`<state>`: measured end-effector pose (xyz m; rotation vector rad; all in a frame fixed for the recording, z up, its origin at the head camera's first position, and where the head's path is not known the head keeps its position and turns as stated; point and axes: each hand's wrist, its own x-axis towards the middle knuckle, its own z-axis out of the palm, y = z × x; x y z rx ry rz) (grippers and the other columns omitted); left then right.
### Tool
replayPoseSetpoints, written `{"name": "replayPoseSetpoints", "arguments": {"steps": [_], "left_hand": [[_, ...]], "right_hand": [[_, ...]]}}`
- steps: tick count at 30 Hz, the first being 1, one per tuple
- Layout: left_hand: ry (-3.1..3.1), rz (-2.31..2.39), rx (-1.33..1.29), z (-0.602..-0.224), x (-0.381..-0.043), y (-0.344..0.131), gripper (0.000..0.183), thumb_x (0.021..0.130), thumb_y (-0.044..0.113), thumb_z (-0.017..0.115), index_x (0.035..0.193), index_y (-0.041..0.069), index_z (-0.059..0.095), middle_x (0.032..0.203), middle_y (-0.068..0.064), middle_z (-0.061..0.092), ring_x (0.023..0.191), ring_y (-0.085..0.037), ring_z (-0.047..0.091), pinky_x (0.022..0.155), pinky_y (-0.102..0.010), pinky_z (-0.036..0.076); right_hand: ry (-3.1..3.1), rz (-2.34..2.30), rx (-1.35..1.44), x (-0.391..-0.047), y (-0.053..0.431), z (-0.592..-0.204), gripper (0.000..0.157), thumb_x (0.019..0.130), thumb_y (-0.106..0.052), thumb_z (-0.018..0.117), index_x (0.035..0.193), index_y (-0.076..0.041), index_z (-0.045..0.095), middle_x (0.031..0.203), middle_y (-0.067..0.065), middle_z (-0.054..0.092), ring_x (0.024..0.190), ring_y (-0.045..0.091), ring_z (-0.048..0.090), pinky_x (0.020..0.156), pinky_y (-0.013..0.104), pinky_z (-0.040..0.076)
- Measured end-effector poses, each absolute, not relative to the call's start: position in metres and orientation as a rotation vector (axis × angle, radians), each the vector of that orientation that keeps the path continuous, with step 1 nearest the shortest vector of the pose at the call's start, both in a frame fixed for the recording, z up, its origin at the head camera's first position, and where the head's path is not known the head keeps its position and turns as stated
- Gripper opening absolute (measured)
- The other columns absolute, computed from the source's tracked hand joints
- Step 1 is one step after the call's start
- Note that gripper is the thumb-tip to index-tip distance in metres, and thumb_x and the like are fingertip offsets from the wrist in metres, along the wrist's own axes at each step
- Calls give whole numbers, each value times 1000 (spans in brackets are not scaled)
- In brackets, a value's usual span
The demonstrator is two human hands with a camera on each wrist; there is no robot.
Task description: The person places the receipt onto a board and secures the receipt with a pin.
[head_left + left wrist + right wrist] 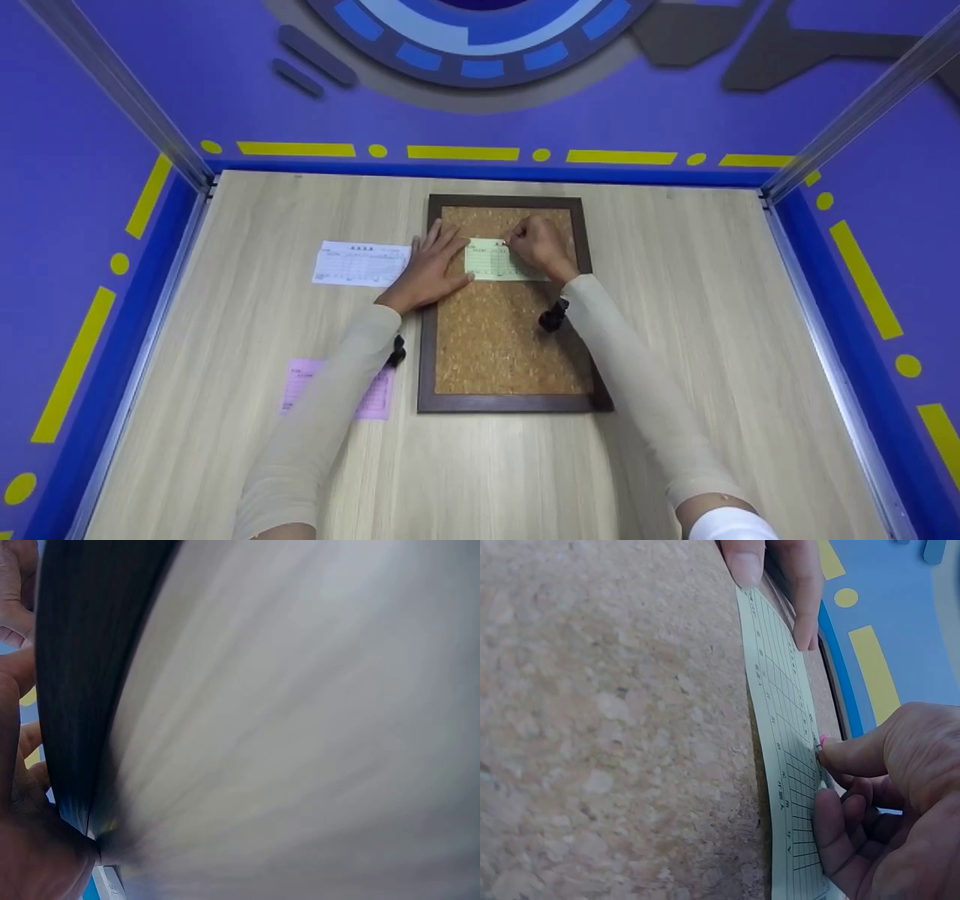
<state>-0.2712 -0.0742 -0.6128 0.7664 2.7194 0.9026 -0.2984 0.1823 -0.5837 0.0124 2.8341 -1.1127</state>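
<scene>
A light green printed slip [486, 260] lies across the upper part of a dark-framed corkboard [499, 341]. My left hand [430, 274] is spread over the board's left frame, its thumb and a fingertip touching the slip's left corners. At the slip's top edge, my right hand [543, 246] pinches a small pink push pin [823, 741] between thumb and finger. The pin's point is hidden, so how deep it sits I cannot tell. The right hand covers the slip's right part in the head view.
A white printed slip [356, 264] lies on the wooden table [697, 315] left of the board, partly behind the left hand. Nearer me, a pink slip [375, 401] is partly covered by the left forearm. Blue panels [480, 127] wall the table's back and sides.
</scene>
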Motion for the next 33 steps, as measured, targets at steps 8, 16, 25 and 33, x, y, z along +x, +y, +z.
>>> {"name": "replayPoseSetpoints", "arguments": {"steps": [8, 16, 25, 33], "left_hand": [[2726, 904, 769, -613, -272, -75, 76, 104, 46, 70, 167, 12, 46, 182, -14, 24, 171, -36, -2, 131, -72, 0], [2724, 885, 767, -616, -273, -75, 75, 105, 48, 68, 168, 15, 45, 182, -12, 24, 171, -35, -4, 131, -72, 1], [2720, 901, 780, -616, -274, -73, 76, 104, 48, 68, 168, 13, 46, 182, -13, 23, 171, -36, -4, 131, -72, -1], [2719, 894, 766, -617, -274, -75, 76, 105, 49, 68, 168, 14, 45, 183, -12, 22, 171, -35, -4, 131, -71, 0]], "right_hand": [[2832, -1095, 4, -300, 182, -583, 24, 98, -5, 68, 75, -8, 71, 73, -1, 64, 65, 13, 50, 56, 28, 36], [2852, -1047, -10, -301, 182, -584, 22, 97, -6, 73, 75, -10, 74, 84, 1, 77, 68, 11, 52, 58, 27, 39], [2783, -1191, 0, -298, 187, -585, 11, 100, -8, 75, 91, -5, 79, 96, 6, 80, 79, 13, 59, 67, 26, 44], [2804, -1256, -159, -297, 194, -598, 11, 107, -11, 70, 102, -4, 77, 99, 6, 75, 84, 16, 57, 72, 30, 43]]}}
